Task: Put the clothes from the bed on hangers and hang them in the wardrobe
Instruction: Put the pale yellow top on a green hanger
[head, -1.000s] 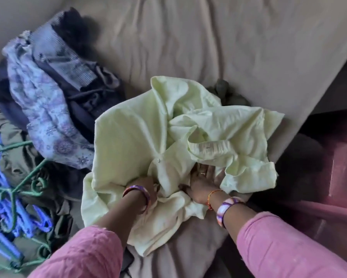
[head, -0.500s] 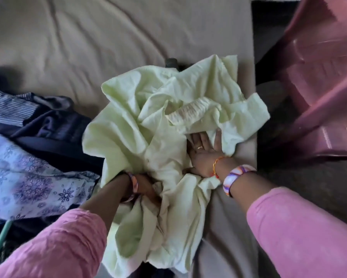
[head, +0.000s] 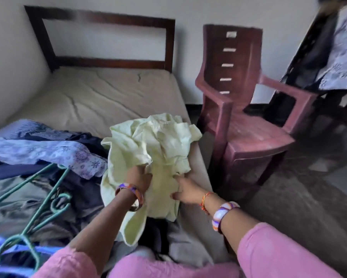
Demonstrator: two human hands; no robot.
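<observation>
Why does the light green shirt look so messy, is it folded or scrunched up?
Scrunched up. The green shirt is bunched in wrinkled lumps, gripped by the left hand and right hand, not laid flat.

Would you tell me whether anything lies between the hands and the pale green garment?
Nothing visible does: the left hand and right hand both already grip the pale green garment directly, above the bed.
</observation>
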